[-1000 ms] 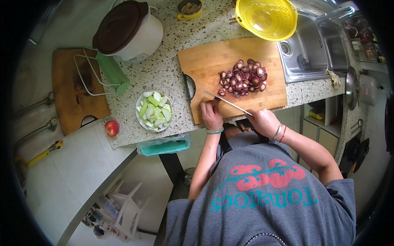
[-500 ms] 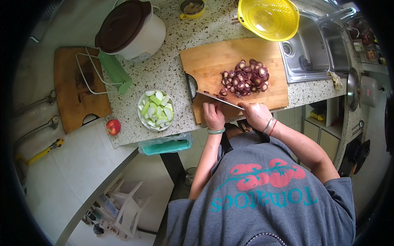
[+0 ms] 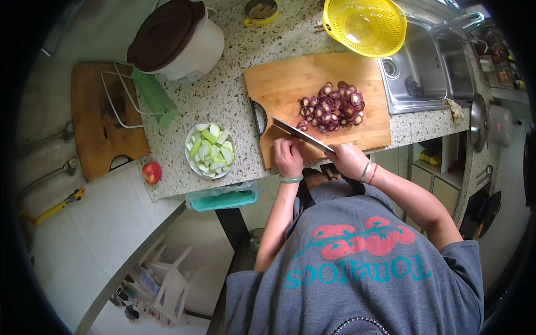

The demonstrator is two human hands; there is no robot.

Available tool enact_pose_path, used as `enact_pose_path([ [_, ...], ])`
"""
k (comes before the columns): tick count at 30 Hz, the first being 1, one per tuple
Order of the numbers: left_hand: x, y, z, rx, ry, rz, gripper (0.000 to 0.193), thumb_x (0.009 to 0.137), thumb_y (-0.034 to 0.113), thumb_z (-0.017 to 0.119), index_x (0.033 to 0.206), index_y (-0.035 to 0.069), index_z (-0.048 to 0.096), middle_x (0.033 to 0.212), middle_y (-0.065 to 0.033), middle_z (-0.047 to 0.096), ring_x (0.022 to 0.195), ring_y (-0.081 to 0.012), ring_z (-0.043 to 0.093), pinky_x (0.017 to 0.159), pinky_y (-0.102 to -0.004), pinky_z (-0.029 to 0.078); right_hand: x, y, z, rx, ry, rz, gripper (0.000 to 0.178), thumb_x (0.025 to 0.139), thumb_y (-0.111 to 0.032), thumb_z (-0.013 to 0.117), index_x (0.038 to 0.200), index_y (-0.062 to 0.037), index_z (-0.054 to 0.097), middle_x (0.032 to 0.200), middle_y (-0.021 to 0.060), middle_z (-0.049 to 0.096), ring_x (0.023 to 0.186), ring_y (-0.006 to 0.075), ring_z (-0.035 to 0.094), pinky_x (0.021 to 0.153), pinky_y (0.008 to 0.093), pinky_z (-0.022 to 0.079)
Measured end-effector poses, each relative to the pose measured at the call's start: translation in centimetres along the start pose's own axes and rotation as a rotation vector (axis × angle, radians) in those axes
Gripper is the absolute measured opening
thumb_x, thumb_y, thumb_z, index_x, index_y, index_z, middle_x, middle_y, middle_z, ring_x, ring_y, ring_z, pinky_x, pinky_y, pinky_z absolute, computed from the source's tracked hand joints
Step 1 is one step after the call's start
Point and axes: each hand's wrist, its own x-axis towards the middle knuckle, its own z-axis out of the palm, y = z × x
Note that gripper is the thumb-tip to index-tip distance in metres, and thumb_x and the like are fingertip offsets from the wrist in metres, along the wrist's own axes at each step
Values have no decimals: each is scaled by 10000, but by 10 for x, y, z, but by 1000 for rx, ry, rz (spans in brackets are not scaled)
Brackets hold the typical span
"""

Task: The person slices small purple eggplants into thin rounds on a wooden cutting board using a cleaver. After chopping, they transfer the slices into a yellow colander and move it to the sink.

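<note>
My right hand (image 3: 348, 161) grips a kitchen knife (image 3: 304, 135) by its handle. The blade slants up and left over the front part of a wooden cutting board (image 3: 268, 78), its flat side partly showing. Close in front of the blade, my left hand (image 3: 288, 158) rests at the board's front edge with its fingers curled. Whatever lies under those fingers is hidden by the hand. Beyond the knife sits a pile of round purple vegetable slices with pale centres (image 3: 333, 108), with a few slices beside the blade.
A plate of pale green vegetable chunks (image 3: 211, 151) stands left of the board, a red apple (image 3: 151, 173) farther left. Behind are a lidded white pot (image 3: 195, 53), a small yellow bowl (image 3: 261, 21) and a yellow colander (image 3: 365, 28). The steel sink (image 3: 416, 67) adjoins the board's right.
The knife has tilted so that more of its blade face shows, and its tip has lifted slightly. My left hand stays curled at nearly the same spot.
</note>
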Motion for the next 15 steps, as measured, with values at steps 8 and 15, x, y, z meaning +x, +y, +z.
enact_pose_path([
  [8, 1, -1, 1, 17, -35, -55, 156, 794, 17, 698, 893, 18, 578, 920, -131, 527, 754, -294, 544, 686, -390, 461, 3, 3, -4, -86, 158, -76, 199, 905, -209, 570, 963, -39, 654, 763, 217, 658, 741, 411, 638, 658, 501, 506],
  [15, 3, 4, -2, 163, -92, 0, 270, 785, 69, 739, 1020, 20, 616, 986, -131, 538, 788, -276, 539, 712, -376, 461, -22, 20, -28, -14, 178, -91, 268, 898, -169, 604, 1148, -74, 610, 779, 187, 656, 729, 382, 635, 636, 459, 495],
])
